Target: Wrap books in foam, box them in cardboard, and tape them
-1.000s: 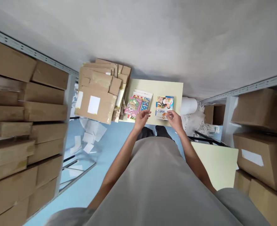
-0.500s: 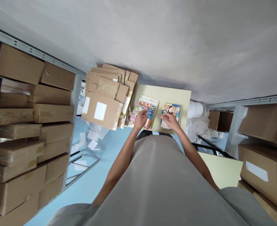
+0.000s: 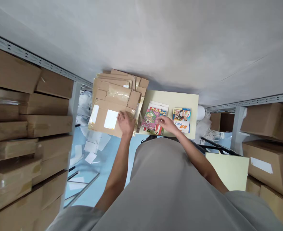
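My left hand [image 3: 125, 123] rests on the near edge of a pile of flat cardboard mailers [image 3: 112, 101], fingers spread on the top one with a white label [image 3: 110, 119]. My right hand [image 3: 165, 123] reaches over a small stack of colourful booklets [image 3: 153, 119] on the pale yellow table [image 3: 177, 98], fingertips touching the pink-green top one. Whether it grips the booklet I cannot tell. A separate blue-orange booklet [image 3: 182, 118] lies to the right, untouched.
Metal shelves with brown cartons stand at the left [image 3: 28, 128] and right [image 3: 269, 141]. Loose white papers [image 3: 93, 147] lie on the blue floor. A white roll [image 3: 199, 112] sits beside the table. A second pale tabletop [image 3: 228, 168] is near right.
My left hand moved left from the booklet stack onto the cardboard mailers. My right hand left the blue-orange booklet and moved left to the booklet stack.
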`<state>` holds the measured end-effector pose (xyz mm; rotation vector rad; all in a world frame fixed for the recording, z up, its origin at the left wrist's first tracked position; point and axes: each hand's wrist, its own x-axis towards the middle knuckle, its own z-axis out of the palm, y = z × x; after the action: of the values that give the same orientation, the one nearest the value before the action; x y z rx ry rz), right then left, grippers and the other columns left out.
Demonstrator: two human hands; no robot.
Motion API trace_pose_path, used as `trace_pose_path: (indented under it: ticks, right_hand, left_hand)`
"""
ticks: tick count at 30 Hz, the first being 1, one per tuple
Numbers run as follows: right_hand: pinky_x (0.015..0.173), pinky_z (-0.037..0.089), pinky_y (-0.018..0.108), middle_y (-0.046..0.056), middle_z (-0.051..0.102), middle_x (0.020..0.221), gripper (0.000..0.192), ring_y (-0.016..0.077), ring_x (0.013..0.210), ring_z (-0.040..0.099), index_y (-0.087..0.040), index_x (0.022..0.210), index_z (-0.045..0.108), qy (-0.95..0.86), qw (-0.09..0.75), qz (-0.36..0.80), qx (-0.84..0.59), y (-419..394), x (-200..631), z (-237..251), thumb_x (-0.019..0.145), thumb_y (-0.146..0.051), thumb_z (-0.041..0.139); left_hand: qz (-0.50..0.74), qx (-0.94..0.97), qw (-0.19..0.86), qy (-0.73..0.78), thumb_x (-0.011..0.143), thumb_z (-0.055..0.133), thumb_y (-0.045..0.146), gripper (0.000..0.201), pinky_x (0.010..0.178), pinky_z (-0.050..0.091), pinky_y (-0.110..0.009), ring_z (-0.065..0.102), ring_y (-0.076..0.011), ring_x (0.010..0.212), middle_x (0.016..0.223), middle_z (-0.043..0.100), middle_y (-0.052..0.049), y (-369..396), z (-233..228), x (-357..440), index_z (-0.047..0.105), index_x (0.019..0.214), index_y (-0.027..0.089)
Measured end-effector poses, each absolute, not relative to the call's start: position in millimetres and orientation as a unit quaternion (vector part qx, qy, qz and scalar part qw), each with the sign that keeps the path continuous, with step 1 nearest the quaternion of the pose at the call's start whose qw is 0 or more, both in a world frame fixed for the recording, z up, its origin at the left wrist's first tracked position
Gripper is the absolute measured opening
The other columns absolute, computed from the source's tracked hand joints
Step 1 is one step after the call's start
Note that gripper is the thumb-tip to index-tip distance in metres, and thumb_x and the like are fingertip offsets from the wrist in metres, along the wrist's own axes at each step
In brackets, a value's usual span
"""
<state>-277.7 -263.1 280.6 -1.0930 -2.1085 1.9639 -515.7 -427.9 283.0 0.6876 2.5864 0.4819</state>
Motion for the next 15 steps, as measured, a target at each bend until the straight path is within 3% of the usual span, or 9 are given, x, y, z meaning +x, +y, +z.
trace_pose_path:
  ticks: [3, 7, 10, 15]
  right_hand:
    - [0.109, 0.064, 0.049, 0.011, 0.087, 0.120, 0.020, 0.0298, 0.115, 0.083, -0.023, 0.111, 0.081, -0.680, 0.026, 0.653, -0.333, -275.1, -300.1, 284.1, 0.102, -0.041, 0.076]
    - [0.110, 0.064, 0.050, 0.010, 0.087, 0.121, 0.029, 0.0289, 0.113, 0.084, -0.023, 0.112, 0.081, -0.671, 0.024, 0.676, -0.304, -290.3, -339.7, 285.6, 0.102, -0.050, 0.080]
    - [0.113, 0.064, 0.046, 0.011, 0.086, 0.125, 0.043, 0.0277, 0.117, 0.083, -0.022, 0.119, 0.080, -0.658, 0.007, 0.694, -0.293, -305.0, -373.6, 287.3, 0.098, -0.059, 0.085]
    - [0.116, 0.063, 0.048, 0.018, 0.076, 0.152, 0.078, 0.0328, 0.131, 0.080, -0.023, 0.151, 0.070, -0.679, -0.023, 0.651, -0.339, -333.1, -412.9, 301.1, 0.092, -0.071, 0.090]
  left_hand:
    - [0.219, 0.267, 0.231, 0.910, 0.092, 0.078, 0.034, 0.061, 0.142, 0.028, -0.064, 0.045, -0.0484, 0.168, 0.180, 0.049, -0.026, -442.3, 287.4, -531.6, 0.072, 0.149, 0.013]
    - [0.328, 0.235, 0.276, 0.873, 0.099, 0.071, 0.042, 0.039, 0.123, 0.054, -0.056, 0.075, -0.0417, 0.134, 0.138, 0.083, -0.016, -460.8, 300.6, -554.6, 0.084, 0.129, 0.019]
    - [0.421, 0.194, 0.261, 0.847, 0.102, 0.069, 0.044, 0.035, 0.107, 0.063, -0.044, 0.078, -0.0346, 0.118, 0.113, 0.086, -0.011, -469.1, 314.8, -563.1, 0.085, 0.113, 0.015]
    - [0.482, 0.175, 0.192, 0.837, 0.101, 0.071, 0.049, 0.036, 0.098, 0.063, -0.036, 0.077, -0.0288, 0.108, 0.098, 0.083, -0.007, -477.2, 357.7, -570.1, 0.082, 0.099, 0.015]
